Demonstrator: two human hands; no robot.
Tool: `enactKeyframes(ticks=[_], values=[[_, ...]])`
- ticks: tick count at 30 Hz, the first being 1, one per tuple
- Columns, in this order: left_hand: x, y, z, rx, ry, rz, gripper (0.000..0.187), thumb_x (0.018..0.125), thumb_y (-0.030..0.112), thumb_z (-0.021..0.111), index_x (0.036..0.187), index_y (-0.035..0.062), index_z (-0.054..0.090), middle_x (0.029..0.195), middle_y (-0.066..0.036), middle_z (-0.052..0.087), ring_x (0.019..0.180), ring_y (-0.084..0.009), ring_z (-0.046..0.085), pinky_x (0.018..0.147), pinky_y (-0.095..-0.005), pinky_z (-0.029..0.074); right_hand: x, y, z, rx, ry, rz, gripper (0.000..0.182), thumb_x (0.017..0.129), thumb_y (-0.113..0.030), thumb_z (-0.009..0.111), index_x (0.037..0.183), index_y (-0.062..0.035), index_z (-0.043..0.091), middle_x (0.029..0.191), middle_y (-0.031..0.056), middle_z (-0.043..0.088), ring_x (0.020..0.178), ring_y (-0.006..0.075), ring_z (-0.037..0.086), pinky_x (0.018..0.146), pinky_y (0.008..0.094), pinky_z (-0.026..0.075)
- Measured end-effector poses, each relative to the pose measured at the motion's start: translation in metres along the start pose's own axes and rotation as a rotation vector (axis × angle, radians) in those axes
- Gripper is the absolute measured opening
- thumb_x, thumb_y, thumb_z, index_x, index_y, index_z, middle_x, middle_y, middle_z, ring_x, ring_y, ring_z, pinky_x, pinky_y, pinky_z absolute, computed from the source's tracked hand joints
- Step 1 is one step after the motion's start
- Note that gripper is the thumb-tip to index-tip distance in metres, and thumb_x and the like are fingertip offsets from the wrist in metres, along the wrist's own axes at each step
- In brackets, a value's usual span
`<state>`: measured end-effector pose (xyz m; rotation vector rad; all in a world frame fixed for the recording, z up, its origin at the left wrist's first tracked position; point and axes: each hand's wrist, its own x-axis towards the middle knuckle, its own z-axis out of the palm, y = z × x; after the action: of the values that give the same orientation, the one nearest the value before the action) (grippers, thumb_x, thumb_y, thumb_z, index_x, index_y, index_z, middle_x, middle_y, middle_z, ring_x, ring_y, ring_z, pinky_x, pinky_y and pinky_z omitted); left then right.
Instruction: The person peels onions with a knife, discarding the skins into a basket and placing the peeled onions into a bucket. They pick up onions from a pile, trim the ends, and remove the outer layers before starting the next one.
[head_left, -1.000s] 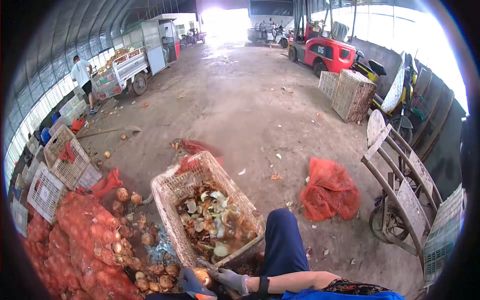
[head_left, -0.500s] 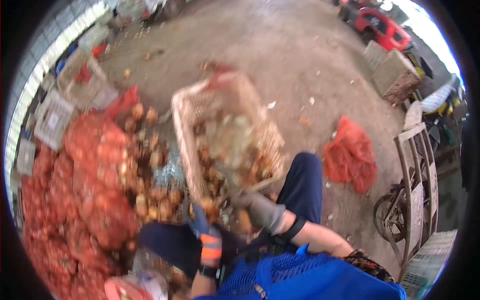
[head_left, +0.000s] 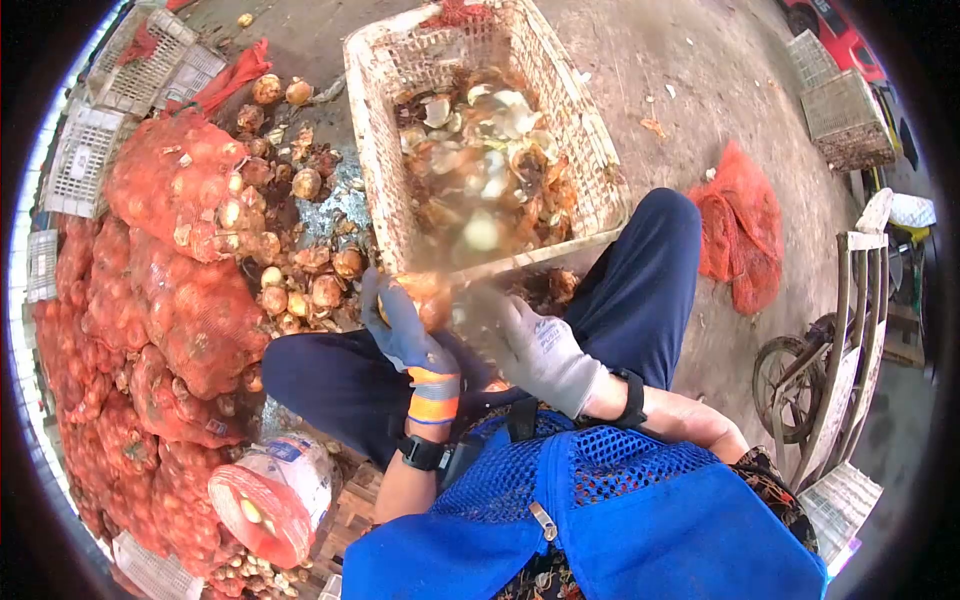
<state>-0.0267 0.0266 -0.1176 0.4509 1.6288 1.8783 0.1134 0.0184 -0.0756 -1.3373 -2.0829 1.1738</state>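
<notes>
A: Head view. Hands?
B: Left hand (head_left: 405, 330) is closed on an onion (head_left: 428, 298). Right hand (head_left: 545, 350) has blurred fingertips; can't tell what it grips, if anything.
A: Onion placement?
B: Against the left hand's fingers, between both hands. Left's nearer; right sits to its right, contact unclear.
A: Long axis?
B: Roundish and blurry, can't tell.
A: Surface, room?
B: Onion's just off the near left corner of the crate (head_left: 372, 150). Crate's on the floor (head_left: 700, 140), long sides running away from the person, peels (head_left: 500, 170) inside. Hands fit between crate and lap, legs (head_left: 640, 290) bent either side. Tight.
A: Sides?
B: Left: loose onions (head_left: 326, 291), then heaped net sacks (head_left: 190, 310). Right: red net bag (head_left: 745, 230) past the knee, cart (head_left: 862, 241) further out.
</notes>
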Motion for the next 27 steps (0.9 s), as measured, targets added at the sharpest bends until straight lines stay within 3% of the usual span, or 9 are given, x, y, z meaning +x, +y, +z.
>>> enactKeyframes(ticks=[1, 6, 9, 13, 16, 18, 25, 27], values=[[0.000, -0.001, 0.003, 0.001, 0.024, -0.021, 0.043, 0.093, 0.023, 0.052, 0.126, -0.0033, 0.046, 0.127, -0.013, 0.049, 0.116, -0.0211, 0.047, 0.100, -0.0344, 0.036, -0.001, -0.001, 0.002, -0.067, -0.032, 0.075, 0.056, 0.079, -0.006, 0.055, 0.132, -0.0086, 0.038, 0.108, 0.0235, 0.055, 0.093, 0.0411, 0.057, 0.075, 0.0470, 0.048], [-0.002, -0.003, 0.006, -0.042, 0.039, -0.074, 0.044, 0.090, 0.022, 0.058, 0.125, -0.0009, 0.045, 0.122, -0.011, 0.050, 0.110, -0.0188, 0.049, 0.098, -0.0338, 0.038, -0.005, 0.004, 0.002, -0.078, -0.039, 0.067, 0.056, 0.080, -0.008, 0.055, 0.133, -0.0102, 0.038, 0.108, 0.0232, 0.056, 0.087, 0.0410, 0.060, 0.072, 0.0474, 0.049], [0.000, -0.007, 0.000, 0.052, -0.009, 0.008, 0.044, 0.090, 0.021, 0.057, 0.126, -0.0007, 0.043, 0.120, -0.010, 0.051, 0.107, -0.0187, 0.050, 0.096, -0.0343, 0.040, -0.005, 0.010, 0.003, -0.142, -0.142, 0.114, 0.051, 0.081, -0.008, 0.054, 0.130, -0.0085, 0.040, 0.108, 0.0223, 0.057, 0.087, 0.0410, 0.060, 0.071, 0.0479, 0.049], [0.000, -0.010, -0.002, 0.071, -0.038, 0.053, 0.043, 0.091, 0.020, 0.056, 0.125, -0.0016, 0.044, 0.116, -0.011, 0.051, 0.105, -0.0190, 0.051, 0.093, -0.0349, 0.043, 0.002, 0.030, 0.012, 0.032, 0.007, 0.141, 0.044, 0.085, -0.010, 0.053, 0.127, -0.0067, 0.042, 0.107, 0.0213, 0.057, 0.088, 0.0404, 0.059, 0.073, 0.0466, 0.048], [0.000, -0.013, -0.006, 0.090, -0.059, 0.093, 0.043, 0.091, 0.021, 0.055, 0.125, -0.0017, 0.043, 0.117, -0.011, 0.051, 0.105, -0.0190, 0.051, 0.094, -0.0347, 0.042, 0.000, 0.025, 0.013, 0.110, 0.144, -0.001, 0.045, 0.084, -0.008, 0.053, 0.128, -0.0061, 0.041, 0.107, 0.0218, 0.056, 0.086, 0.0411, 0.059, 0.071, 0.0463, 0.048], [-0.001, -0.011, -0.005, 0.108, -0.047, 0.082, 0.043, 0.091, 0.022, 0.055, 0.124, -0.0017, 0.044, 0.117, -0.011, 0.051, 0.105, -0.0190, 0.051, 0.095, -0.0343, 0.041, -0.004, 0.008, 0.001, -0.007, 0.018, -0.019, 0.049, 0.081, -0.007, 0.053, 0.129, -0.0053, 0.040, 0.107, 0.0220, 0.056, 0.082, 0.0395, 0.060, 0.067, 0.0452, 0.049], [0.001, -0.011, -0.004, 0.089, -0.044, 0.092, 0.041, 0.091, 0.021, 0.055, 0.123, -0.0015, 0.045, 0.117, -0.011, 0.052, 0.105, -0.0180, 0.050, 0.095, -0.0337, 0.040, -0.007, 0.006, -0.001, -0.109, -0.053, -0.053, 0.056, 0.079, -0.007, 0.054, 0.132, -0.0048, 0.038, 0.104, 0.0219, 0.056, 0.076, 0.0353, 0.062, 0.062, 0.0421, 0.051], [0.007, -0.014, -0.010, 0.113, -0.138, 0.109, 0.040, 0.090, 0.021, 0.056, 0.121, -0.0015, 0.046, 0.116, -0.011, 0.052, 0.105, -0.0182, 0.050, 0.096, -0.0336, 0.040, -0.004, 0.001, -0.005, -0.116, -0.103, 0.008, 0.056, 0.079, -0.008, 0.053, 0.133, -0.0046, 0.038, 0.100, 0.0206, 0.057, 0.074, 0.0357, 0.062, 0.061, 0.0429, 0.050]])
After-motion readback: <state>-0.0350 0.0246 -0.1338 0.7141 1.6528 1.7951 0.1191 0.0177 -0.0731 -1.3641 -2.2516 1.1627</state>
